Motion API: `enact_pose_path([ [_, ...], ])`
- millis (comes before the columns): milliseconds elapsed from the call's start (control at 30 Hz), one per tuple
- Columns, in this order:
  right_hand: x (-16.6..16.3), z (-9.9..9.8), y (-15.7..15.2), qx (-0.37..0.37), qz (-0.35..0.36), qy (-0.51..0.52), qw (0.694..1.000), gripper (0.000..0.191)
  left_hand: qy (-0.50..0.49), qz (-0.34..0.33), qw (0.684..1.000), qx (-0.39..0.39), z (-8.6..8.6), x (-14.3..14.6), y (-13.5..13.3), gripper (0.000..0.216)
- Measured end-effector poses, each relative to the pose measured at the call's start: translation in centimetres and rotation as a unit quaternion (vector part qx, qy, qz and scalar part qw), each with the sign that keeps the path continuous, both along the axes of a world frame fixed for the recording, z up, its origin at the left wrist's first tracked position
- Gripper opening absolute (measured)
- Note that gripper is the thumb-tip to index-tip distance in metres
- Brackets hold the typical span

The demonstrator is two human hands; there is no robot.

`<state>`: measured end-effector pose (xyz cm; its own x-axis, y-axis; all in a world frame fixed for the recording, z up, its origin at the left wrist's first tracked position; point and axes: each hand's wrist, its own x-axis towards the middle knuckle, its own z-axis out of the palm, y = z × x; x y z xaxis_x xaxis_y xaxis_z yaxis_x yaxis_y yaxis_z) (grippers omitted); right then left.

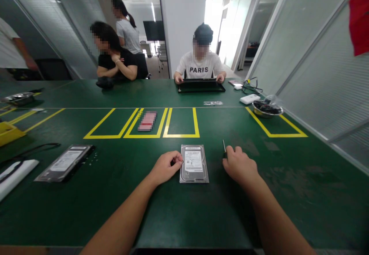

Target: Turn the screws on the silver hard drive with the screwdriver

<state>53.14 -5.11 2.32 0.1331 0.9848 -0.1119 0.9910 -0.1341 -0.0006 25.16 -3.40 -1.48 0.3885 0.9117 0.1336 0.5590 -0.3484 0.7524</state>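
A silver hard drive (193, 172) with a white label lies flat on the green table in front of me. My left hand (168, 166) is closed at its left edge, with thumb and forefinger against the side. Whether a small part sits between those fingertips cannot be made out. To the right of the drive, and apart from it, my right hand (239, 164) is wrapped round a screwdriver (223, 146). The thin metal shaft points away from me, while most of the handle is hidden by the fingers.
At left lies a bagged hard drive (65, 163) beside tiny scattered bits. Yellow tape rectangles mark the table; one holds a blurred pink object (147, 121). A metal bowl (268, 110) of dark parts stands at right. Opposite, a person holds a black tray (201, 87).
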Motion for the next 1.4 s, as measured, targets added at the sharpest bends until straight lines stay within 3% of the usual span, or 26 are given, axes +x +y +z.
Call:
enact_pose_path([
  [367, -1.0, 0.0, -0.4, -0.068, 0.027, 0.031, 0.997, 0.040, 0.022, 0.004, 1.000, 0.011, -0.1, 0.0, 0.0, 0.010],
  [500, -1.4, 1.3, -0.5, -0.020, 0.015, 0.029, 0.999, 0.027, 0.032, 0.002, 0.999, 0.020, 0.1, 0.1, -0.1, 0.010],
  [667, -1.1, 3.3, -0.9, 0.102, 0.021, 0.063, 0.993, 0.020, 0.046, 0.002, 0.998, 0.041, 0.3, 0.3, -0.2, 0.009],
  [800, -0.9, 5.0, -1.1, 0.208, 0.095, 0.181, 0.956, 0.019, 0.054, 0.000, 0.997, 0.054, 0.3, 0.4, -0.2, 0.010],
  [933, -1.5, 7.1, -1.2, 0.259, 0.181, 0.292, 0.903, 0.023, 0.051, 0.000, 0.997, 0.050, 0.1, 0.3, -0.2, 0.010],
  [1167, -3.8, 10.0, -0.7, 0.264, 0.285, 0.359, 0.849, 0.024, 0.046, -0.005, 0.998, 0.048, -0.1, 0.2, 0.2, 0.009],
  [1300, -5.2, 10.4, -0.4, 0.254, 0.288, 0.399, 0.833, 0.033, 0.044, -0.010, 0.998, 0.042, -0.2, 0.1, 0.3, 0.008],
  [1400, -6.0, 10.5, -0.4, 0.246, 0.291, 0.408, 0.830, 0.029, 0.040, -0.012, 0.998, 0.038, -0.1, 0.1, 0.3, 0.007],
])
